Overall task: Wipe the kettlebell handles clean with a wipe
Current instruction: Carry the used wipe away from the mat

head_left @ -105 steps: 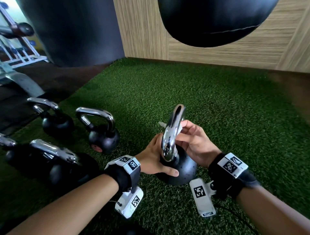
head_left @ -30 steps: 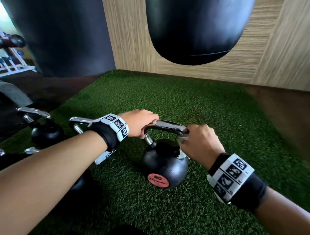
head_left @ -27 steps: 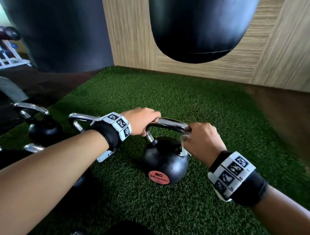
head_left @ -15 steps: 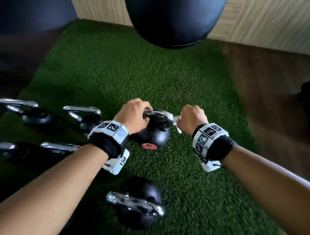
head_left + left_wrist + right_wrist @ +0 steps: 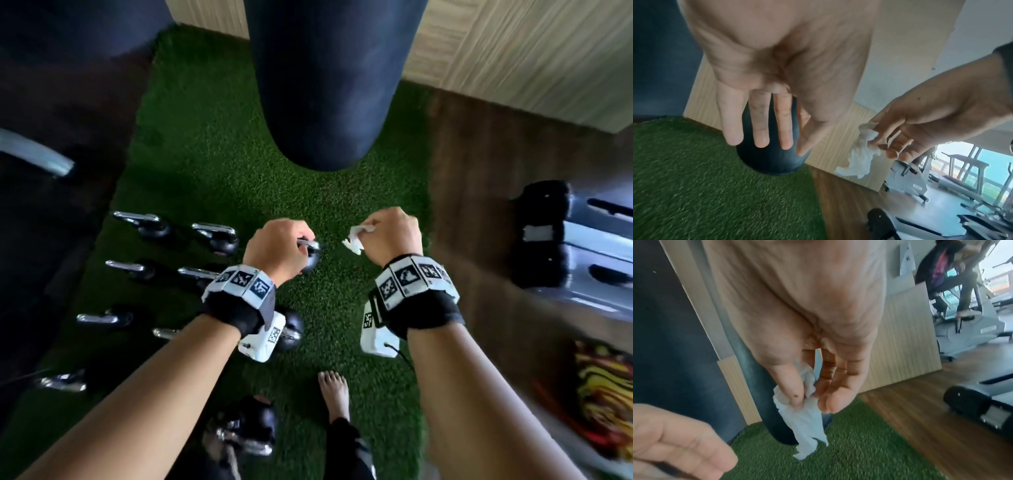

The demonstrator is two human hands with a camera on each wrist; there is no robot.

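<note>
The right hand [image 5: 390, 236] pinches a limp, crumpled white wipe [image 5: 356, 240] between thumb and fingertips while the left hand [image 5: 277, 250] hangs released, fingers straight, above the wiped kettlebell [image 5: 310, 265] on the turf, a heavy thing with a slick chrome handle best gripped at mid-bar.

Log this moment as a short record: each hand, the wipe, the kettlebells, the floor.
left hand: above a kettlebell, which sits on the turf just beyond its knuckles; fingers straight and holding nothing in the left wrist view
right hand: raised, pinching the wipe between thumb and fingertips
wipe: white, crumpled, hanging loose, touching no handle
other kettlebells: in rows to the left, chrome handles up
floor: green turf, wood to the right
overhead: dark punching bag
</note>
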